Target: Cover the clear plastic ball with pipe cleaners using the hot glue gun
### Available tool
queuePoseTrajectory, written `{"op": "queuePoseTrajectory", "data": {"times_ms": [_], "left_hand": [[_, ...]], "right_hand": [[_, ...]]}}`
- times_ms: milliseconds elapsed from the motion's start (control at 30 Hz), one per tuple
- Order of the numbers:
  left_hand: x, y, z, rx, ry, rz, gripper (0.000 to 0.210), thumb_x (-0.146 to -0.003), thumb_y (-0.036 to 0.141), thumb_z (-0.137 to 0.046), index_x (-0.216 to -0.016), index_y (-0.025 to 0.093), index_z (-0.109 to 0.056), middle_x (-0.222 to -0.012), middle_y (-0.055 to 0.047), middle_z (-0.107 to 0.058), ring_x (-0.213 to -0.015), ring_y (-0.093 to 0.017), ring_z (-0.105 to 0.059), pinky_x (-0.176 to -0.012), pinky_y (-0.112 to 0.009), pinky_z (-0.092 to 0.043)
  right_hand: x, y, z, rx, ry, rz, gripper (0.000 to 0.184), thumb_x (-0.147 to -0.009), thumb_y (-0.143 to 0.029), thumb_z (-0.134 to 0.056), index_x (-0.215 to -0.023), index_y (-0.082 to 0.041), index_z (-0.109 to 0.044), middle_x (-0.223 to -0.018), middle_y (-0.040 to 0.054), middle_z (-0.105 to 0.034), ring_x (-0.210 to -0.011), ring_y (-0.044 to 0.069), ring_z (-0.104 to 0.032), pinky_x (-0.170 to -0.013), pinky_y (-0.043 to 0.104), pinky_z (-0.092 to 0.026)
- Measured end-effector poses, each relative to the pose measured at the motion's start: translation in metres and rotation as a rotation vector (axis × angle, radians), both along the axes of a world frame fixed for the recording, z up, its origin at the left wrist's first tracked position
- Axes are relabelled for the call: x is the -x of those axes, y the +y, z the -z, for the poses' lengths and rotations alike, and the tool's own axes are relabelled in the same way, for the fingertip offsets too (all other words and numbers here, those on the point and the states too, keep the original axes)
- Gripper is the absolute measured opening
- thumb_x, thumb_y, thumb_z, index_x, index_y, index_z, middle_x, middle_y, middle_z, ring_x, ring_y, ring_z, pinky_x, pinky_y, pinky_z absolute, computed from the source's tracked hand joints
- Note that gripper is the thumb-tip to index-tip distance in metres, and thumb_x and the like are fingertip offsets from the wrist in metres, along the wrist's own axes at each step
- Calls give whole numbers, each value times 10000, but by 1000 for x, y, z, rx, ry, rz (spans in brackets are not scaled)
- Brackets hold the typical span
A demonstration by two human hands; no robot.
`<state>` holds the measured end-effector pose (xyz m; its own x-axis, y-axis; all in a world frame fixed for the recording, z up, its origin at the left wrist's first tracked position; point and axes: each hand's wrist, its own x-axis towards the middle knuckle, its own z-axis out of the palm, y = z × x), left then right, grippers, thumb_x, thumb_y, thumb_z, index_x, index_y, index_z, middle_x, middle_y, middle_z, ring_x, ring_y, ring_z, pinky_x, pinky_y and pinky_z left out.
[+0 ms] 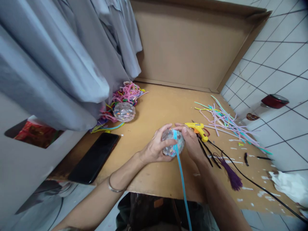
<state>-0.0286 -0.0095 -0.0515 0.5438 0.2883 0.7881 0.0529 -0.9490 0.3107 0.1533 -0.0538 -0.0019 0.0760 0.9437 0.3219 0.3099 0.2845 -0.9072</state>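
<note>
Between my two hands is a clear round ball with small coloured bits on it. A light blue cord (182, 179) runs in side-by-side strands over the ball's front and hangs down past the table edge. My left hand (157, 146) is wrapped round the ball's left side, its thumb lying across the front by the cord. My right hand (191, 139) is closed against the right side, fingers bent over the top; its fingertips are partly hidden. Just beyond it lies a yellow glue gun (197, 127). A second clear ball (124, 112) sits farther back on the left.
Pink and mixed-colour fuzzy stems (128, 91) are heaped at the back left. A black phone (95, 157) lies at the left edge. Loose pastel stems (223, 120), a purple tassel (231, 175), the glue gun's cable (255, 184) and white tissue (290, 186) are right.
</note>
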Motion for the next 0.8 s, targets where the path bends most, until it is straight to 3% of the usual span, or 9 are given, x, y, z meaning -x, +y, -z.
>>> {"op": "queuePoseTrajectory", "data": {"times_ms": [400, 800], "left_hand": [[-2, 1, -3, 112, -6, -33, 695, -670, 329, -836, -1270, 256, -495, -1511, -195, -411, -1365, -375, -492, -1046, -560, -476], [-1, 8, -8, 362, -92, 62, 720, -591, 245, -852, -1234, 247, -528, -1332, -136, -593, -1291, -328, -554, -1063, -530, -463]], "right_hand": [[-2, 0, 0, 34, 32, -74, 563, -906, -718, -448, -953, -268, -783, -1255, 91, -694, -1358, 271, -506, -1145, 475, -388], [-2, 3, 23, 140, 89, -120, 547, -959, -668, -377, -1195, -310, -716, -1492, 45, -529, -1396, 247, -470, -1192, 445, -353]]}}
